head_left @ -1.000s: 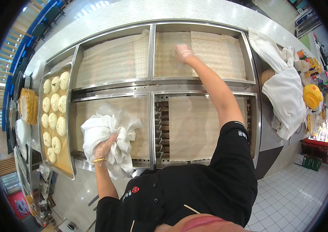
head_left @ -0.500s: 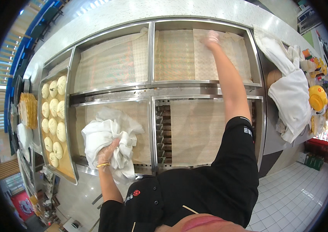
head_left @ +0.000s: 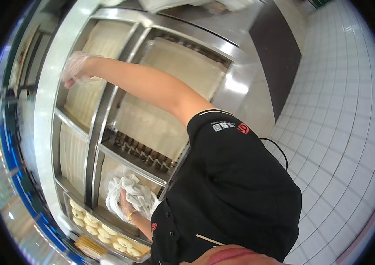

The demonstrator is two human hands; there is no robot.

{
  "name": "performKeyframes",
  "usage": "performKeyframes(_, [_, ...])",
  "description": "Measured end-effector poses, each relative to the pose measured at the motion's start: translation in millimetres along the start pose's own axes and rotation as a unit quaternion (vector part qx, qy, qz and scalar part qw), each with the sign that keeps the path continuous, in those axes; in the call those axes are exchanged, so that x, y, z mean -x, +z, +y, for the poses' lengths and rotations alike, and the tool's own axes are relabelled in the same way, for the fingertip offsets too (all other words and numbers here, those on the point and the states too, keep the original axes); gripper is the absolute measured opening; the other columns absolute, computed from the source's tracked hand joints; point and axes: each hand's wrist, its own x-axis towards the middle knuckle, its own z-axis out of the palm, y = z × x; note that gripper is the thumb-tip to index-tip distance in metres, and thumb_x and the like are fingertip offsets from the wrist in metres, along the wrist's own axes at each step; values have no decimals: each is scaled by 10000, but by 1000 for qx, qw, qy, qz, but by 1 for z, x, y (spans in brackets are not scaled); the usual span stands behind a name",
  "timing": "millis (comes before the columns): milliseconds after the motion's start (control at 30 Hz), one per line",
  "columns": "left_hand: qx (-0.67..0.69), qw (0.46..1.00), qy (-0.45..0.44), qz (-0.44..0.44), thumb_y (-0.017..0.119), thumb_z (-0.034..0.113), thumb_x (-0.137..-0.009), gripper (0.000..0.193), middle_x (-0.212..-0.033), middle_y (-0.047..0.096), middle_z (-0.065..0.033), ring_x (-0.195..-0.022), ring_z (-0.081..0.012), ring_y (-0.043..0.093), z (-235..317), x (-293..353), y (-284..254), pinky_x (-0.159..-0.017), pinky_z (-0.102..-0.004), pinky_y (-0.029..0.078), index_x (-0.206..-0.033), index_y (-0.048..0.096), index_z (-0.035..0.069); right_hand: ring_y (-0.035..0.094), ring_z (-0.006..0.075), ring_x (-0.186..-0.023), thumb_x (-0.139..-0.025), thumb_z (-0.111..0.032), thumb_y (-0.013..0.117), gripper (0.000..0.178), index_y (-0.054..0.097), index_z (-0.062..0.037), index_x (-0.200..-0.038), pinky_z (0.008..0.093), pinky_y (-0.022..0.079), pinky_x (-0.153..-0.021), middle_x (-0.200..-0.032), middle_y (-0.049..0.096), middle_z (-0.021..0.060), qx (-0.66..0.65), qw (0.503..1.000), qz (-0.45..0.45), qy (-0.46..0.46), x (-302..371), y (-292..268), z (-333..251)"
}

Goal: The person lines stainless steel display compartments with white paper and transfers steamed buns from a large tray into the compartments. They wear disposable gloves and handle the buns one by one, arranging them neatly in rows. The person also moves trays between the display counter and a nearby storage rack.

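My left hand (head_left: 126, 202), in a clear plastic glove with a yellow band at the wrist, is closed on a bunched white cloth (head_left: 142, 194). The cloth lies over the near left compartment of a metal steaming counter. Reaching across the counter, my right hand (head_left: 75, 71) is above the outer edge of a far compartment, inside a loose clear glove. Its fingers point downward, and blur and the glove hide whether they grip anything. Beneath my right arm, a pale mesh liner (head_left: 178, 70) covers part of the near right compartment, leaving dark slats (head_left: 141, 152) bare along one side.
A tray of several pale pleated buns (head_left: 105, 232) stands at the counter's left end, beside a stack of yellowish sheets (head_left: 91, 247). Metal dividers (head_left: 130, 165) separate the compartments. White cloth (head_left: 169, 4) lies at the right end. White floor tiles (head_left: 328, 119) extend behind me.
The view has swung round to the right. My right hand has moved from the far right compartment's liner to its outer edge. My left hand keeps hold of the white cloth.
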Motion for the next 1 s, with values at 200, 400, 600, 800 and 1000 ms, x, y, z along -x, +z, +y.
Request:
performKeyframes(200, [-104, 994, -13, 10, 602, 378, -859, 573, -1260, 542, -91, -1089, -229, 529, 12, 15, -13, -918, -339, 418, -1273, 519, -9, 660, 179, -838, -746, -70, 692, 188, 652, 32, -898, 285, 519, -830, -871, 673, 107, 52, 939, 293, -173, 306, -109, -127])
performKeyframes(400, [-131, 989, 46, -51, 584, 384, -862, 544, -1262, 543, -80, -1104, -222, 524, -8, -52, -59, -927, -327, 416, -1249, 537, 6, 599, 162, -941, -832, -101, 644, 218, 594, 19, -1007, 283, 465, -893, -953, 617, 79, -74, 766, 625, -130, 613, -158, -49])
performKeyframes(600, [-115, 990, -21, -73, 583, 396, -858, 552, -1255, 546, -78, -1097, -218, 525, 7, -57, -44, -929, -328, 415, -1248, 538, 9, 647, 258, -895, -792, -14, 671, 238, 561, 5, -1002, 367, 531, -849, -973, 634, 141, -276, 590, 752, 106, 754, -61, 162])
performKeyframes(800, [-53, 987, -84, -126, 582, 408, -854, 560, -1249, 548, -77, -1091, -214, 526, 7, -74, -36, -930, -328, 413, -1247, 538, 12, 649, 235, -806, -818, 0, 643, 198, 528, -3, -979, 356, 570, -757, -895, 614, 112, -427, 578, 692, 68, 691, -13, 190])
performKeyframes(1000, [-285, 957, 45, 12, 542, 518, -847, 680, -1232, 553, -84, -1087, -210, 522, 29, 15, -4, -944, -319, 394, -1311, 488, 25, 644, 192, -755, -834, -34, 644, 209, 534, -2, -1009, 318, 563, -713, -879, 612, 97, -307, 781, 544, 19, 604, -86, 51])
